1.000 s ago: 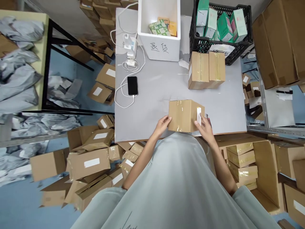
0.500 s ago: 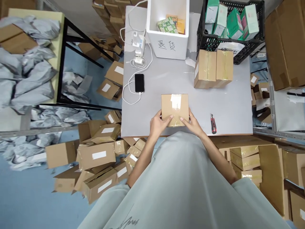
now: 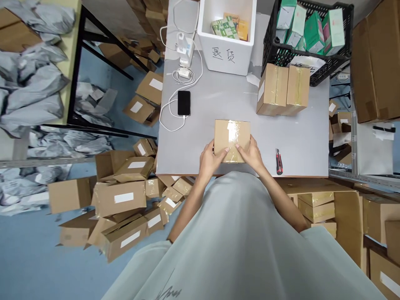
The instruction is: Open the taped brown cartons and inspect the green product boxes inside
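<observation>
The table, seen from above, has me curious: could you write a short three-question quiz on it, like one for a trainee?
1. What do the left hand and right hand hold together?
2. True or false: the cutter lies on the table, to the right of the right hand.
3. Count: how many brown boxes can be seen standing right by the black crate?

Key:
1. A taped box, with a thumb of each hand on top.
2. True.
3. Two, side by side.
</observation>
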Demonstrator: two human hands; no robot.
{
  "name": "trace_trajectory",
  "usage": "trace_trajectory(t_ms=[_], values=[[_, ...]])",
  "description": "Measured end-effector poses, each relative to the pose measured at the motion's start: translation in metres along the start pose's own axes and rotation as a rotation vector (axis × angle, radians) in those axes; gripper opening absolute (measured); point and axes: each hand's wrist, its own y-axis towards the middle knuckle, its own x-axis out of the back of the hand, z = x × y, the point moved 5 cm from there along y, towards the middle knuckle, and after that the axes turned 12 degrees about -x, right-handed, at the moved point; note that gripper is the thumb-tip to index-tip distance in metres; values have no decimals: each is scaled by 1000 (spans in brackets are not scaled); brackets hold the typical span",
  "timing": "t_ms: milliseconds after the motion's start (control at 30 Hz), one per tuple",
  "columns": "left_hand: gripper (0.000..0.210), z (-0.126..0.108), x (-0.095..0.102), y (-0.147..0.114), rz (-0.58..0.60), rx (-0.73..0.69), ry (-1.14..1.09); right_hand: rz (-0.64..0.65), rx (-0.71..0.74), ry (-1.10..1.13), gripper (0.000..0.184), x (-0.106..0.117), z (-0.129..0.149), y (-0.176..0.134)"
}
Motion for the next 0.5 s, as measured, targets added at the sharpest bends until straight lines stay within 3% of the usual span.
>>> trace_trajectory(t_ms=[267,367,500], values=[[62,-5,-1,0,25,-36,-20,-57,89,-16,99,3,6,14],[65,13,-6,2,25,0,-159,-67,80,72,100,19,-5,12],[63,53,-20,16,35,104,-265,-51,48,219,97,51,-27,12]])
